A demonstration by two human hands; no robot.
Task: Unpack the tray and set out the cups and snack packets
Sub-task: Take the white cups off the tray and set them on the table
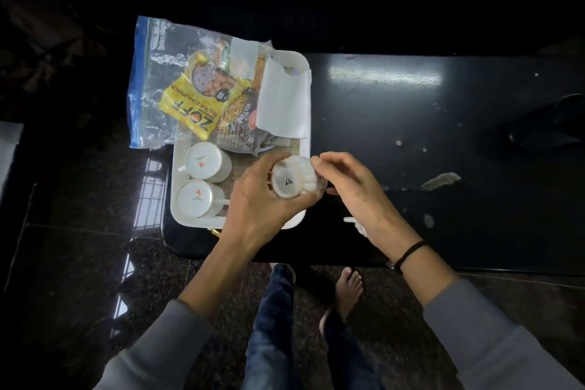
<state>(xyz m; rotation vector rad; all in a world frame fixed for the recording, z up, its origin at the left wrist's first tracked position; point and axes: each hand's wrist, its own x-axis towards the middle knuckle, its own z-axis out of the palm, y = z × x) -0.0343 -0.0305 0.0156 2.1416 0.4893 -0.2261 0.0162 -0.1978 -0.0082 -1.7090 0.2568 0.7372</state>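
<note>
A white tray (176,174) sits at the left end of a dark table (411,123). Two white cups (204,161) (198,198) stand upside down in its near-left part. My left hand (259,203) grips a third white ribbed cup (292,177), bottom up, over the tray's near-right corner. My right hand (345,184) pinches the same cup from the right with its fingertips. A yellow snack packet (193,98) and a brown mixture packet (237,117) lie in a clear zip bag (152,73) over the tray's far end, beside folded white paper (283,101).
The table top to the right of the tray carries pale scraps and specks (440,181). A small white object (356,223) lies on the table under my right wrist. My legs and a bare foot (349,288) show below the table's near edge, on a dark polished floor.
</note>
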